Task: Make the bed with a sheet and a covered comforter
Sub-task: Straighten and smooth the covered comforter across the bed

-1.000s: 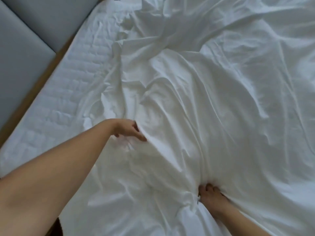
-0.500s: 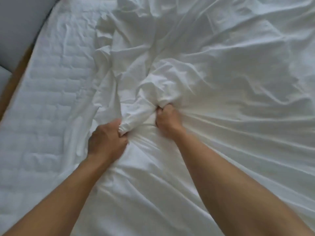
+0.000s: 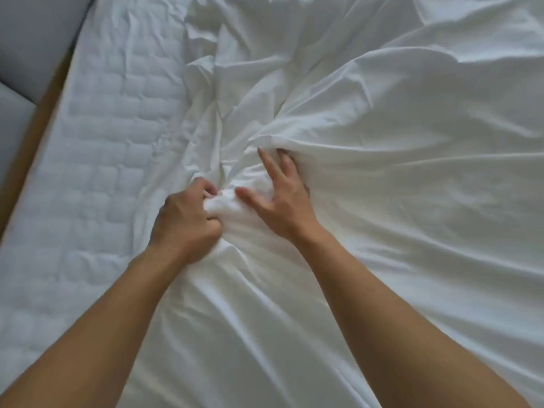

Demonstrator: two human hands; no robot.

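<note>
Here, in the head view, the white sheet (image 3: 397, 172) lies rumpled over the middle and right side of the mattress (image 3: 97, 160). It leaves a strip of the quilted top bare along the mattress's left edge. The sheet's left border runs in loose folds from the far end down toward the hands.

The left hand (image 3: 188, 219) is balled into a fist around a thick bunch of sheet, just inside that border. Its fingers are curled tight, with cloth bulging out between the thumb and knuckles. Creases fan out from the bunch across the bed.

The right hand (image 3: 282, 198) lies just beside it, palm down on the cloth, with the fingers straight and spread wide. The thumb touches the gathered bunch and the forefinger points toward the far end. The tips of the other fingers slip under a raised fold, so whether they hook it cannot be told. Both forearms reach in from the near side over the sheet.

Beyond the left edge of the mattress runs a band of wooden frame (image 3: 38, 119), with grey panels (image 3: 32, 28) past it in the far left corner.
</note>
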